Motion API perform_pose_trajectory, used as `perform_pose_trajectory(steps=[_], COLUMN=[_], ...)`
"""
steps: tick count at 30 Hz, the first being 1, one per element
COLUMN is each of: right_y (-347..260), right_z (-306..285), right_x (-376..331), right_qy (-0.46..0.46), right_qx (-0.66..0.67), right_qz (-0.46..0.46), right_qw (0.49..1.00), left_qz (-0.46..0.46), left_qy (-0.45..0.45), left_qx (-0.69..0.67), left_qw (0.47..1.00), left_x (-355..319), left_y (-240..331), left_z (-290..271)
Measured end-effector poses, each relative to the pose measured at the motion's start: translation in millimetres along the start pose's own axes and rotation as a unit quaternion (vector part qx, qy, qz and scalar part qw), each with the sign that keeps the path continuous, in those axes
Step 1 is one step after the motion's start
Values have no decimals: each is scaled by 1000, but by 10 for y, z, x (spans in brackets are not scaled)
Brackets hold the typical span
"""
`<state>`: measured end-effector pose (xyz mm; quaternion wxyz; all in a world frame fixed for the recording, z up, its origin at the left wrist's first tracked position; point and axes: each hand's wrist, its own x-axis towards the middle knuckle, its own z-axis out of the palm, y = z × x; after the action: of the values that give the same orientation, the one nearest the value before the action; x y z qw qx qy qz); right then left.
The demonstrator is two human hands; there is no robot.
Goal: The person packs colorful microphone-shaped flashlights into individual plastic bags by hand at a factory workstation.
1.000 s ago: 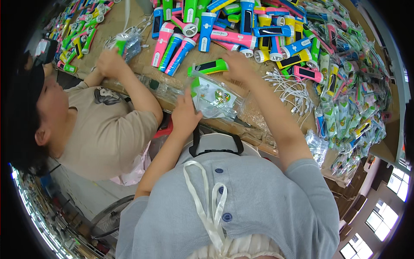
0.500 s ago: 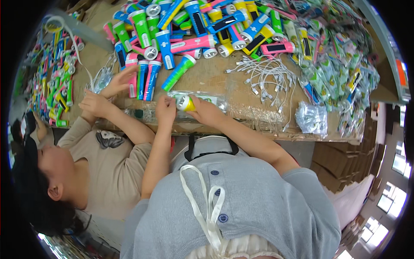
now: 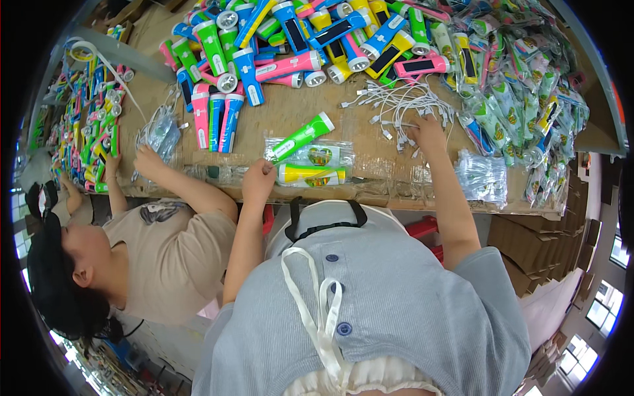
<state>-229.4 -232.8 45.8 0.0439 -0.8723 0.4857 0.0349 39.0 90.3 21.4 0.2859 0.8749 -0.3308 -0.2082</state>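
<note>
Pinched at its left end by my closed left hand (image 3: 258, 181) is a clear plastic bag with a yellow flashlight (image 3: 310, 175) inside, lying along the table's near edge. Just beyond it, a green flashlight (image 3: 302, 137) with a white head lies slanted over another flat clear bag (image 3: 321, 156) with a printed card. To the right, my right hand (image 3: 429, 136) reaches into a tangle of white charging cables (image 3: 401, 109). Its fingers are curled down on the cables, and the fingertips are partly hidden.
Many colourful flashlights (image 3: 290, 66) are heaped at the far side. Packed bags (image 3: 522, 105) pile up on the right, near a stack of clear bags (image 3: 481, 181). A co-worker's hand (image 3: 150, 162) is beside clear bags (image 3: 163, 138) on the left.
My right hand has left the yellow flashlight and moved right to the cables. The yellow flashlight now lies in its bag. The green flashlight has shifted nearer and to the right.
</note>
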Motion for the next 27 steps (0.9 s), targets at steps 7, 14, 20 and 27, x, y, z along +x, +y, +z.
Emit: perform_pose_trajectory(steps=[7, 14, 20, 27], right_y=[-360, -1711, -1933, -1877], right_z=[-1018, -825, 193, 193], right_x=[-138, -686, -757, -955], right_qy=[5, -182, -249, -181], right_qx=[304, 778, 458, 71], right_qz=[-63, 22, -4, -384], right_qw=[951, 602, 853, 903], left_qz=[5, 46, 24, -122], left_qy=[14, -11, 32, 54], left_qx=[-94, -243, -227, -453], left_qw=[995, 969, 973, 882], left_x=[-57, 79, 43, 77], left_y=[144, 183, 326, 342], left_z=[131, 217, 207, 106])
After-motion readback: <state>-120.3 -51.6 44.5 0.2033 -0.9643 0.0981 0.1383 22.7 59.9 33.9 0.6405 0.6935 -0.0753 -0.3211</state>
